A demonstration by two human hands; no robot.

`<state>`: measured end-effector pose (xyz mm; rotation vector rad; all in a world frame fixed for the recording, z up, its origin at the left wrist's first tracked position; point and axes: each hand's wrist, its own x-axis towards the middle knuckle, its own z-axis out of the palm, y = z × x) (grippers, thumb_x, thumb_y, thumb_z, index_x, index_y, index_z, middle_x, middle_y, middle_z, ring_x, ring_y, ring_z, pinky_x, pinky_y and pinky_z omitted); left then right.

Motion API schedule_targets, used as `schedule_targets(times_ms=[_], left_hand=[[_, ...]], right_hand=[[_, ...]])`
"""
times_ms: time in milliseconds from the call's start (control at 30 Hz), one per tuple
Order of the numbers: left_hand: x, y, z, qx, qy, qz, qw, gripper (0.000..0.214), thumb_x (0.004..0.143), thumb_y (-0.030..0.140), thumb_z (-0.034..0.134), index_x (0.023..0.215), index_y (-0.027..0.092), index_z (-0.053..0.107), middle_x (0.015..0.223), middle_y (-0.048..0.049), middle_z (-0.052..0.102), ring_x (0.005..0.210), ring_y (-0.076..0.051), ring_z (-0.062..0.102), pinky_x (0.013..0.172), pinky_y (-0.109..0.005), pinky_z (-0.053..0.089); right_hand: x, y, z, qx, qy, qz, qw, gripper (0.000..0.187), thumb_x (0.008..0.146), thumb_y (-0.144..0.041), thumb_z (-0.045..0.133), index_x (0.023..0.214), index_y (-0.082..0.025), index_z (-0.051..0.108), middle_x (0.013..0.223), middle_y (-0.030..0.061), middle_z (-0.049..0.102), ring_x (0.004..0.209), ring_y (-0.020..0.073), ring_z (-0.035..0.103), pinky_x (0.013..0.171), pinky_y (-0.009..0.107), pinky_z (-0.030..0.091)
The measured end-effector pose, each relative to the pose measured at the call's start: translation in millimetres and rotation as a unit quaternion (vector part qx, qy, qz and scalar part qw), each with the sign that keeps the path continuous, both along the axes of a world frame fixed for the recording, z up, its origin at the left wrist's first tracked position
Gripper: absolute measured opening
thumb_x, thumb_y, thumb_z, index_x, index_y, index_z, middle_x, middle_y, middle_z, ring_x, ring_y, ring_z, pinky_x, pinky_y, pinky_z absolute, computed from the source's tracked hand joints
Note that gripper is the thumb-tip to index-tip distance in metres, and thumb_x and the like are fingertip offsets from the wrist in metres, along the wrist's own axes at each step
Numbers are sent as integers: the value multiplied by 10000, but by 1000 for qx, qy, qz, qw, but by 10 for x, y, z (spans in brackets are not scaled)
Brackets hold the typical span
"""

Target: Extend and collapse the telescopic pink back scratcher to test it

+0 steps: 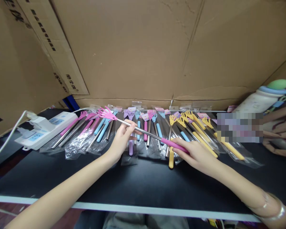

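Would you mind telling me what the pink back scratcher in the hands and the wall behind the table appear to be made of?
The pink back scratcher has a shiny silver shaft, likely telescoping metal. Its claw and handle look like matte moulded plastic, though the handle could be rubber. The left hand pinches the shaft, and the right hand holds the handle. The wall looks like brown corrugated cardboard, creased and dull. The packets look like clear glossy plastic film.

One head-worn camera looks forward and down, close over the black table's near edge, facing the cardboard wall.
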<state>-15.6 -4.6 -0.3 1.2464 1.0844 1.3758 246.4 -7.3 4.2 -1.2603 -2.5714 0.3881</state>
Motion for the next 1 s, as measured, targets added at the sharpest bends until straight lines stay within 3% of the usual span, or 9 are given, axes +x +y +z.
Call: schedule_targets(times_ms=[267, 467, 567, 733, 833, 933, 1000], left_hand=[[-5, 3, -15, 27, -15, -32, 999, 299, 800, 483, 574, 821, 202, 473, 696, 34, 556, 707, -107, 584, 625, -202, 503], [-26, -2, -43, 44, -22, -52, 997, 300, 810, 493, 565, 836, 208, 475, 721, 40, 534, 713, -95, 567, 668, -209, 505], [-18, -15, -43, 50, -25, -61, 997, 296, 820, 493, 557, 842, 209, 475, 733, 42, 530, 703, -87, 562, 694, -217, 502], [8, -31, -41, 51, -31, -72, 996, 302, 823, 500, 549, 838, 212, 463, 747, 36, 546, 699, -92, 563, 703, -228, 488], [7, -31, -45, 55, -22, -56, 997, 319, 815, 517, 554, 820, 210, 468, 734, 37, 537, 695, -93, 562, 700, -227, 477], [2, -37, -45, 75, -1, -34, 997, 324, 815, 524, 552, 811, 209, 475, 724, 34, 536, 696, -96, 557, 684, -217, 471], [4, -48, -46, 82, 18, -18, 996, 330, 820, 533, 542, 821, 209, 476, 720, 29, 535, 671, -97, 542, 621, -204, 470]], right_hand=[[-47, -32, 42, -88, 76, 13, 993, 348, 946, -431, 345, 1052, -194, 576, 708, -3, 560, 610, 126, 483, 570, 234, 305], [-80, -69, 111, -179, 146, 8, 973, 420, 930, -496, 351, 1055, -176, 593, 728, -3, 524, 623, 115, 431, 566, 232, 310], [-69, -54, 77, -261, 200, 17, 944, 416, 921, -516, 367, 958, -161, 582, 678, -21, 457, 563, 89, 366, 515, 217, 288], [-53, -20, -15, -414, 263, 46, 870, 436, 913, -553, 354, 876, -157, 533, 535, -82, 250, 441, 70, 213, 413, 212, 203], [-77, -38, 7, -376, 257, 34, 890, 433, 911, -546, 365, 882, -155, 548, 556, -63, 323, 459, 73, 263, 425, 211, 237], [-109, -77, 68, -238, 209, 21, 948, 384, 933, -481, 363, 987, -169, 580, 738, 1, 525, 598, 94, 438, 554, 217, 348], [-122, -97, 89, -151, 157, 17, 976, 368, 949, -446, 336, 1025, -182, 579, 808, 18, 576, 671, 116, 499, 622, 230, 367]])
